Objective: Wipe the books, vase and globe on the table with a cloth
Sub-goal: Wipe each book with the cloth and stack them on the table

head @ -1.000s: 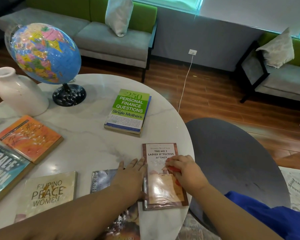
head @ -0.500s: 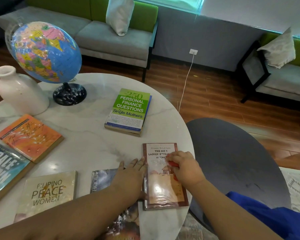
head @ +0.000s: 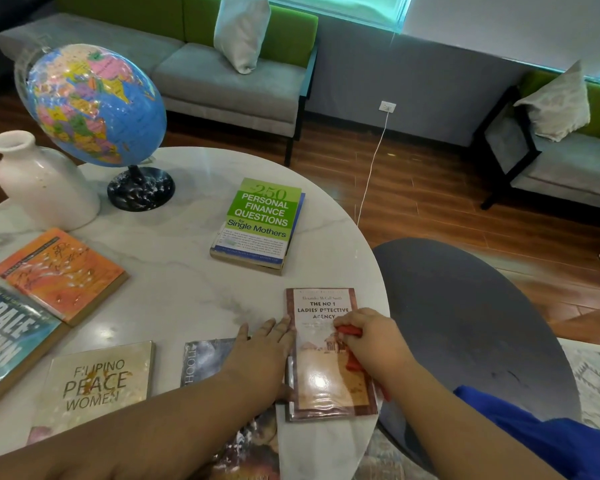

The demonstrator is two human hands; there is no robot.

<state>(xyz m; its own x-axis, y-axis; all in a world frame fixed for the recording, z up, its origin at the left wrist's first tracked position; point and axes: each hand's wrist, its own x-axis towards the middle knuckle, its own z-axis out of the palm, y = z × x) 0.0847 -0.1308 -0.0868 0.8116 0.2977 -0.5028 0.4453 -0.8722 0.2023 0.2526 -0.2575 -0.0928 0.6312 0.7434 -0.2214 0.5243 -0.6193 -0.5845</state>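
Note:
A brown paperback, the detective agency book (head: pixel 321 358), lies near the round marble table's (head: pixel 174 289) right edge. My right hand (head: pixel 371 341) grips a red cloth (head: pixel 350 332) and presses it on the cover. My left hand (head: pixel 262 355) lies flat with straight fingers against the book's left edge. A green finance book (head: pixel 260 225) sits mid-table. The globe (head: pixel 94 105) and white vase (head: pixel 42 181) stand at the far left. An orange book (head: pixel 61 273), a blue Dale Brown book (head: pixel 11 337) and a Peace Women book (head: pixel 99 382) lie on the left.
A dark-covered book (head: pixel 205 356) lies partly under my left arm. A dark round chair seat (head: pixel 465 323) stands right of the table. Grey-green sofas (head: pixel 222 74) line the far wall, and a white cable (head: pixel 371 168) hangs from a socket.
My right hand with the red cloth has slid up the detective book's cover toward the title. My left hand has stayed at the book's left edge.

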